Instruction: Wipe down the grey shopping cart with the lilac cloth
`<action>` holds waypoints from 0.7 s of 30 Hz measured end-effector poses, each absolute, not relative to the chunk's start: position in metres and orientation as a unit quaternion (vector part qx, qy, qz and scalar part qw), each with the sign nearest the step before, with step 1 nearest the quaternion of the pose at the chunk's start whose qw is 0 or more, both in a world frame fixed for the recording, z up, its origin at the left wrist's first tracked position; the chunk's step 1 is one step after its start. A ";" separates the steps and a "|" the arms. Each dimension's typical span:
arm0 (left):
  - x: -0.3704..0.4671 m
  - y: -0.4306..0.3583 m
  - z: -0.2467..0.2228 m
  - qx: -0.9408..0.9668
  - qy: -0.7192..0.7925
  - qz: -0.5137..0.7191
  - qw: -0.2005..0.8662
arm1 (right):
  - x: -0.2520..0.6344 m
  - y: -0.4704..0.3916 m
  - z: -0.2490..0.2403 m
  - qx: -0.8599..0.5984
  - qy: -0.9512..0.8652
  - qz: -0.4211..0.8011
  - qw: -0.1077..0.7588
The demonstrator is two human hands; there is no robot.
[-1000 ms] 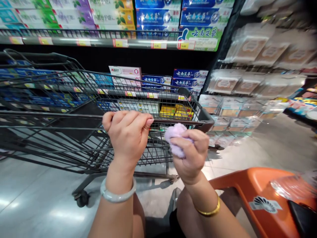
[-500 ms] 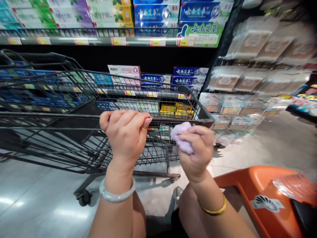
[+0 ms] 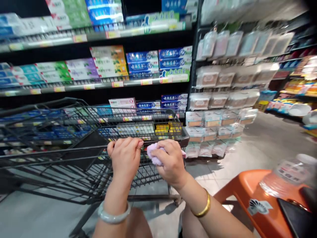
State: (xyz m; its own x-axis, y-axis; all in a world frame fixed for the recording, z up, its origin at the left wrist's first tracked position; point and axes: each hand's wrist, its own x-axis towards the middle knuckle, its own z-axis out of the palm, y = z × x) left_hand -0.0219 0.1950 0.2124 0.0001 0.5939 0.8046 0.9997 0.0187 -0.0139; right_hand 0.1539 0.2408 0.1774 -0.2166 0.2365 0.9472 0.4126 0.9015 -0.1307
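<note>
A black wire shopping cart [image 3: 81, 153] stands side-on in front of me. My left hand [image 3: 125, 157] is closed over the cart's top side rail, with the fingers wrapped round it. Just to its right, my right hand [image 3: 170, 162] grips a bunched lilac cloth [image 3: 155, 153] near the same rail; whether the cloth presses on the rail I cannot tell. Part of the cloth is hidden by my fingers. A pale bangle [image 3: 114, 215] circles my left wrist and a gold one [image 3: 205, 205] my right.
An orange stool [image 3: 252, 180] at the lower right carries a clear plastic bottle [image 3: 288, 177] and a dark flat object [image 3: 296, 216]. Behind the cart, shelves hold toothpaste boxes [image 3: 142, 61]. Hanging packets [image 3: 210, 79] line the rack to the right, beside the tiled floor.
The view has tilted up and shows more shelving and the bottle. My right hand has moved left with the cloth, closer to my left hand, which still holds the rail.
</note>
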 end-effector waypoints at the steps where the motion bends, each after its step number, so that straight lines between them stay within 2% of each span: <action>1: -0.022 0.193 0.214 -0.628 -0.646 -0.300 0.314 | 0.156 0.240 0.185 -0.207 -0.781 -0.086 0.583; 8: -0.017 0.172 0.229 -0.639 -0.658 -0.278 0.286 | 0.213 0.253 0.209 -0.223 -0.847 -0.115 0.469; 14: -0.014 0.164 0.239 -0.636 -0.682 -0.246 0.264 | 0.251 0.264 0.228 -0.305 -0.837 -0.044 0.451; 18: -0.016 0.163 0.243 -0.652 -0.684 -0.209 0.252 | 0.251 0.269 0.242 -0.224 -0.910 -0.018 0.349; 21: -0.021 0.159 0.248 -0.678 -0.672 -0.179 0.239 | 0.259 0.279 0.255 -0.225 -0.927 -0.008 0.299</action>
State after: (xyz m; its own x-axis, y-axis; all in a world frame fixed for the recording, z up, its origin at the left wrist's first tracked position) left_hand -0.0205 0.1590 0.2475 0.0328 0.8252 0.5638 0.9965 0.0165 -0.0822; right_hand 0.2592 0.2788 0.2547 -0.7195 0.4126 0.5587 0.4228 0.8984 -0.1190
